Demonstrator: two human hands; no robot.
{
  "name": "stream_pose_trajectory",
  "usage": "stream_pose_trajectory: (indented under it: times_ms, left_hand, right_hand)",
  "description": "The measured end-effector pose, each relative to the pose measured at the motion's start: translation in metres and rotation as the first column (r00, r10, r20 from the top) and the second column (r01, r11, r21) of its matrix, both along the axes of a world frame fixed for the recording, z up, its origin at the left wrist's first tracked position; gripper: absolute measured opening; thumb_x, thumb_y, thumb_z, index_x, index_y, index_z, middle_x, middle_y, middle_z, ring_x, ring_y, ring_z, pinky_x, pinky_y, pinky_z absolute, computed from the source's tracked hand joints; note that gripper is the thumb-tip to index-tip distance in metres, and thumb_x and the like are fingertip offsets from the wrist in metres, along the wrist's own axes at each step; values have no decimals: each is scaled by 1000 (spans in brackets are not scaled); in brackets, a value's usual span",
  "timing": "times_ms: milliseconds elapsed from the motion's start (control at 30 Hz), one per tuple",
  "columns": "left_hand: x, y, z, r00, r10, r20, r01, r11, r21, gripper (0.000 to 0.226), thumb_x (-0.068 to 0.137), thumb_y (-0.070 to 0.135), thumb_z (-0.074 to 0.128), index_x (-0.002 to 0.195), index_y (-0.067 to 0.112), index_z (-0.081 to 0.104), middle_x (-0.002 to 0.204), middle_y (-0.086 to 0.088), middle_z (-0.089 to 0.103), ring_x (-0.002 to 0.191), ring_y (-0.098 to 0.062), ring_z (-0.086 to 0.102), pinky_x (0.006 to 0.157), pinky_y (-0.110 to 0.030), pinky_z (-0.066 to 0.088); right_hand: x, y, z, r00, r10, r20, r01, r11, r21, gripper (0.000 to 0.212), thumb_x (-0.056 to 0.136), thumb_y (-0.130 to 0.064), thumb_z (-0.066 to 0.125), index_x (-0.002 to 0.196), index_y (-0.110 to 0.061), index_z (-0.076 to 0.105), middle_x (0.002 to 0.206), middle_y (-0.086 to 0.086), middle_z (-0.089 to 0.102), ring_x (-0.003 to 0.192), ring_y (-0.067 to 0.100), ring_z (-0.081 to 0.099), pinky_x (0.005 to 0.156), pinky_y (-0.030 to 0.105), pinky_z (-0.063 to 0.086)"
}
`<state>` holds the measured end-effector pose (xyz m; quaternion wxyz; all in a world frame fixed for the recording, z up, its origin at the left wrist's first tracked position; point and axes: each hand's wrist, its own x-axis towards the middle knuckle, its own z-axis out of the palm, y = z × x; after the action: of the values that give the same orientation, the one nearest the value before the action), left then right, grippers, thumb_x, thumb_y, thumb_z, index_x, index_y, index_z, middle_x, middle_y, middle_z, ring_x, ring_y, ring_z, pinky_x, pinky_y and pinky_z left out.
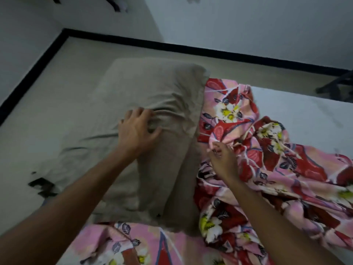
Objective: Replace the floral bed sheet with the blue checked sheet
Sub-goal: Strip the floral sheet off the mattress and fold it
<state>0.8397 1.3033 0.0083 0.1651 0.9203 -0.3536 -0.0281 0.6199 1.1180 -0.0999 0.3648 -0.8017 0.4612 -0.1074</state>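
The floral sheet, pink and red with white flowers, lies bunched up across the right half of the bare white mattress, with one flap near the bottom edge. My right hand pinches a fold of it at the bunch's left side. My left hand grips the cloth of a beige pillow that lies to the left of the sheet, partly over the mattress edge. No blue checked sheet is in view.
Pale floor runs left of and behind the pillow, bordered by a black skirting strip under white walls. A dark object lies on the floor at the left. A dark furniture leg stands at the right edge.
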Motion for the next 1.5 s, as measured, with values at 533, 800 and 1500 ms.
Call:
stream_pose_trajectory:
  times_ms: [533,800,1500]
  left_hand:
    - [-1,144,-50,987,126,102,-124,992,-20,68,90,70,37,146,30,42,155,-2,38,143,-27,32,115,-53,24]
    - [-79,186,-84,979,179,96,-144,944,-297,62,91,52,59,141,18,49,154,-13,38,144,-30,34,115,-59,22]
    - [-148,232,-158,359,740,-569,-888,459,37,27,86,14,50,105,10,69,107,-17,70,98,-38,63,73,-33,41]
  right_hand:
    - [74,84,-5,973,-205,106,77,721,688,107,65,-84,67,152,-32,34,142,-7,53,124,21,55,108,44,44]
    - [61,118,11,938,-280,206,112,805,582,116,71,-81,59,160,-32,2,166,-3,13,144,12,28,112,33,30]
    - [62,163,42,990,-93,107,-70,335,939,10,90,-18,61,93,-12,68,81,9,73,71,27,70,62,31,59]
